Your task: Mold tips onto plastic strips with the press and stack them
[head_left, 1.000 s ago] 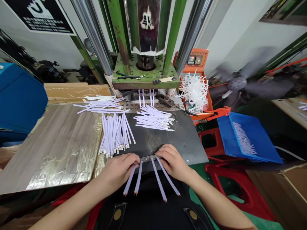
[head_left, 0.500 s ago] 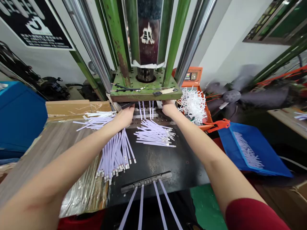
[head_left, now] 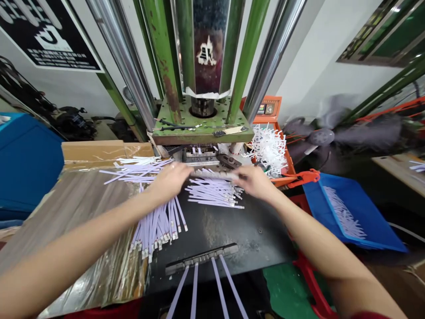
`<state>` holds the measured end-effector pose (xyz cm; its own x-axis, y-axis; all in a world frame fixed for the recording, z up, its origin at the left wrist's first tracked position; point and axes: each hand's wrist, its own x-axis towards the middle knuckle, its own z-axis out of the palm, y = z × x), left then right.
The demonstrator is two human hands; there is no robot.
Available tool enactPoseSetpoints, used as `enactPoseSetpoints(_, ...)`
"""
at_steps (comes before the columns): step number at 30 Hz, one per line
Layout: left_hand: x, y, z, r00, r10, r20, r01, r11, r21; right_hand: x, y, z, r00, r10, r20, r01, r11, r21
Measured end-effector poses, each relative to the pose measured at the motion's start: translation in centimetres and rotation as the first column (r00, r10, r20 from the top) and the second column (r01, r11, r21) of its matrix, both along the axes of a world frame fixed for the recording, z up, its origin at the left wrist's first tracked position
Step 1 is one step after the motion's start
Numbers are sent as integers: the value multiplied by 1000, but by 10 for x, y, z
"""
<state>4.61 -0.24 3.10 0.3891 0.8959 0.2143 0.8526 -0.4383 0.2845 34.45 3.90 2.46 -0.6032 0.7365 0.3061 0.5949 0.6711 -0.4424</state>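
My left hand (head_left: 173, 178) and my right hand (head_left: 255, 180) hold a narrow, motion-blurred metal mould bar (head_left: 214, 174) by its two ends, in front of the press. Under it lies a pile of lilac flat strips (head_left: 209, 195) with clear ends. A second mould bar (head_left: 202, 259) rests near the front edge of the black table, with several lilac strips (head_left: 219, 283) running from it toward me. Left of centre, more strips (head_left: 157, 226) lie in a fanned bundle below my left hand. My fingertips are partly blurred.
Above my hands stands the green press plate (head_left: 202, 137) between metal columns. An orange box of white plastic scraps (head_left: 268, 148) sits at its right, near a spinning fan (head_left: 322, 136). A blue bin (head_left: 381, 212) holds lilac pieces. Cardboard (head_left: 99, 155) lies left.
Both hands have come out from under the press plate toward me, with the mould bar now showing between them. The strips that hung from the press opening no longer reach out over the table.
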Motion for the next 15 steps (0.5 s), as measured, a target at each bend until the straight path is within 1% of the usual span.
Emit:
enactPoseSetpoints(1, 3, -25, -4, 995, -66, -80, 65, 998, -12, 14, -26, 0, 996, 87, -12, -87, 995, -51)
enactPoseSetpoints(2, 8, -49, -8, 984, -124, -131, 122, 992, -23, 26, -49, -1, 991, 135, -10, -135, 985, -107)
enactPoseSetpoints(4, 17, -87, -16, 963, -204, -175, 195, 979, -64, 42, -85, -3, 984, 174, 35, -163, 964, -208)
enactPoseSetpoints(5, 20, -99, -19, 958, -227, -174, 214, 973, -91, 46, -95, -4, 981, 182, 71, -160, 956, -247)
enactPoseSetpoints(6, 22, -105, -21, 956, -241, -164, 223, 967, -122, 47, -99, -5, 975, 199, 100, -165, 947, -276)
enactPoseSetpoints(7, 23, -106, -22, 958, -246, -144, 224, 962, -153, 46, -98, -4, 970, 217, 107, -177, 939, -296)
enactPoseSetpoints(8, 22, -102, -21, 965, -239, -108, 217, 959, -181, 41, -92, -3, 970, 229, 84, -193, 931, -311)
enactPoseSetpoints(9, 20, -93, -20, 976, -211, -53, 197, 959, -203, 33, -81, -1, 974, 222, 32, -199, 922, -333)
enactPoseSetpoints(10, 18, -80, -17, 988, -155, 27, 157, 962, -223, 22, -66, 2, 983, 177, -47, -182, 908, -377)
enactPoseSetpoints(11, 17, -63, -15, 988, -52, 144, 87, 964, -251, 8, -48, 5, 985, 65, -157, -130, 882, -452)
enactPoseSetpoints(12, 17, -45, -12, 958, 86, 274, -2, 957, -292, -8, -27, 8, 961, -88, -262, -72, 836, -544)
enactPoseSetpoints(13, 18, -25, -9, 889, 233, 394, -91, 934, -346, -27, -7, 11, 894, -282, -347, -14, 758, -652)
enactPoseSetpoints(14, 22, -5, -7, 784, 376, 493, -171, 895, -411, -48, 13, 13, 775, -480, -411, 20, 669, -743)
enactPoseSetpoints(15, 27, 15, -5, 707, 457, 540, -212, 865, -455, -68, 32, 14, 702, -566, -433, 27, 628, -777)
